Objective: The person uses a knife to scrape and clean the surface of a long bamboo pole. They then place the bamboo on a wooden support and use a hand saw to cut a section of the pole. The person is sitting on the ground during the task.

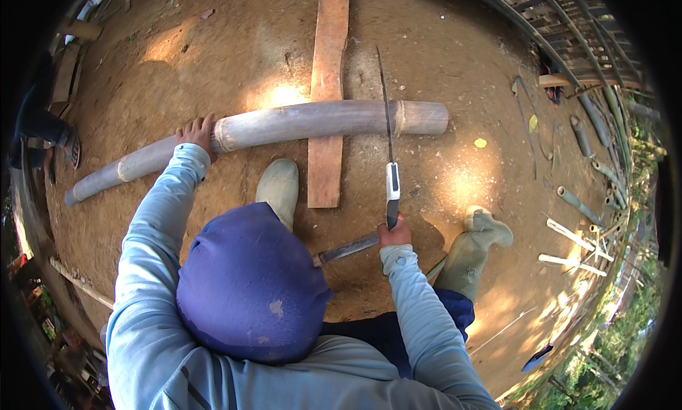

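Note:
A thick grey-brown bamboo pole (305,124) lies crosswise in front of me, its right part resting on a reddish wooden plank (328,62). My left hand (197,134) grips the pole left of the middle, beside a joint ring. My right hand (395,232) is closed on the handle of a handsaw (393,182) with a white and dark grip. The saw's thin blade crosses the pole just left of the ring near its right end. How deep it sits in the pole I cannot tell. A long flat greyish piece (349,248) extends left from beside my right hand; whether I hold it is unclear.
A rounded blue cloth shape (249,289) hides much of the near ground. My boots (278,190) stand on the dirt floor. Bamboo offcuts (579,204) and sticks lie at the right, below a slatted structure (568,26). Another person's sandaled foot (72,147) is at far left.

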